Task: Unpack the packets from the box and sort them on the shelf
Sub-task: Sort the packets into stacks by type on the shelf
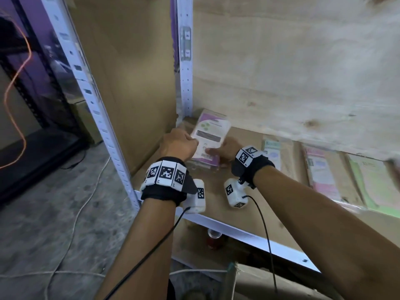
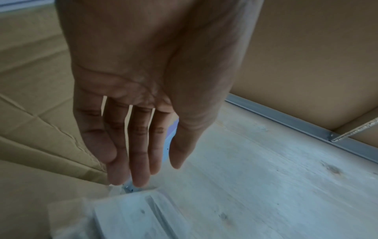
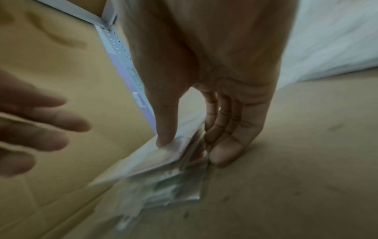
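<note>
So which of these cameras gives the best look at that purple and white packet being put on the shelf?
The head view: the whole packet shows there, printed face up on a stack in the shelf's left corner, between both hands. The right wrist view shows only its blurred edge under the right hand's thumb. The left wrist view shows just a pale blur that may be it.

Mottled grey concrete floor (image 1: 43,224) with white cables (image 1: 73,226) trailing across; white perforated metal uprights (image 1: 186,61); pale plywood back panel (image 1: 292,61); brown cardboard side sheet (image 1: 134,83); dark black-framed rack (image 1: 32,105), orange cable (image 1: 15,87) hanging
</note>
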`<state>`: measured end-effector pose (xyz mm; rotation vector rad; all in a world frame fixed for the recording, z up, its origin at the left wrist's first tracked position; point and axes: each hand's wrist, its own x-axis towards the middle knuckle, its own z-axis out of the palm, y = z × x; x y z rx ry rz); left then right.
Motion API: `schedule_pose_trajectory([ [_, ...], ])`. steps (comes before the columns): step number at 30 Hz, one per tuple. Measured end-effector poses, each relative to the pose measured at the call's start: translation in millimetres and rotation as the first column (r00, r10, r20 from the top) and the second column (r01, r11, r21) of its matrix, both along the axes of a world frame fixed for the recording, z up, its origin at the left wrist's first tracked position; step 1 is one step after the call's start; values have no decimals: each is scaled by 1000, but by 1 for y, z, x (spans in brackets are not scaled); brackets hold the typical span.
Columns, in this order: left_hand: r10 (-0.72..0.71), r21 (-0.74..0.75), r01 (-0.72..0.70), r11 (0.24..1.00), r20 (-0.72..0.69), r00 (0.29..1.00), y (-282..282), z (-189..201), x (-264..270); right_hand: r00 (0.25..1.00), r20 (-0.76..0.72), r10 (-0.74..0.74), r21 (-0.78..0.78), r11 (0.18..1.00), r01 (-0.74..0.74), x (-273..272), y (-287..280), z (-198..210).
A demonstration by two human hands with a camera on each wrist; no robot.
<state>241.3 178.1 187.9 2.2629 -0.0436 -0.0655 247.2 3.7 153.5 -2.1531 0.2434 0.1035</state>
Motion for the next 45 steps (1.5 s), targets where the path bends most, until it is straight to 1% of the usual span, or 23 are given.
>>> schedule_pose_trajectory([
  [2,11,23,-11,1000,16,1000,6,-2,2,998,-49,-24,-10,1000,24,-1,-7,-3],
  [4,12,17,-12,1000,19,1000,9,-3,3,996,-85,-21,-102,995,12,-4,-19,1],
  [5,6,8,-7,1000,16,1000,8,-3,2,996,-90,-29,-108,994,19,-8,-23,5],
  [8,-3,-35,2,999,-28,1000,0,0,-1,996,-45,-77,48,996,79,-26,-39,19],
  [9,-10,-81,5,997,-58,998,-4,1,-3,995,-20,-101,128,986,103,-32,-42,24],
  [11,-63,-266,17,964,-167,984,-16,3,-9,992,48,-115,273,957,97,-49,-50,35],
  [12,-118,-380,25,925,-222,968,-23,5,-13,989,94,-110,302,950,77,-58,-54,40],
  [14,-238,-566,62,822,-242,941,-37,8,-23,978,196,-75,303,953,13,-78,-59,51],
  [16,-309,-709,54,703,-236,921,-48,11,-31,951,309,-18,219,974,-52,-97,-62,61],
  [19,-388,-868,4,497,-218,895,-63,15,-35,881,455,133,-86,991,-105,-128,-71,67],
  [21,-405,-929,2,370,-159,900,-71,15,-34,844,472,253,-349,933,-85,-145,-80,62],
  [22,-401,-937,6,351,-145,905,-77,14,-35,836,463,295,-455,888,-62,-153,-86,58],
  [23,-392,-933,7,361,-146,908,-82,13,-38,838,443,319,-527,849,-45,-159,-92,55],
  [25,-351,-915,-16,403,-172,920,-95,9,-47,867,367,338,-579,812,-71,-171,-107,50],
  [27,-336,-908,-29,418,-184,924,-107,5,-55,907,282,313,-530,839,-124,-183,-123,47],
  [29,-394,-907,3,421,-180,901,-118,4,-63,938,276,211,-433,898,-75,-195,-136,44],
  [31,-481,-896,82,435,-154,863,-128,4,-73,950,309,52,-287,957,40,-205,-151,40],
  [33,-574,-889,179,421,-108,812,-136,3,-83,956,278,-91,-44,993,107,-214,-167,36],
  [35,-652,-870,299,393,-33,758,-143,1,-91,970,194,-145,202,974,105,-223,-182,30],
  [36,-664,-853,346,390,-1,748,-147,0,-95,974,179,-137,279,957,83,-230,-189,26],
  [39,-600,-822,385,421,66,797,-154,-7,-94,972,197,-126,331,942,55,-251,-202,12],
  [43,-476,-771,370,518,99,874,-158,-17,-85,974,213,-82,238,971,29,-268,-209,10],
  [45,-376,-729,332,598,111,920,-159,-20,-78,972,226,-64,228,974,11,-271,-214,13],
])
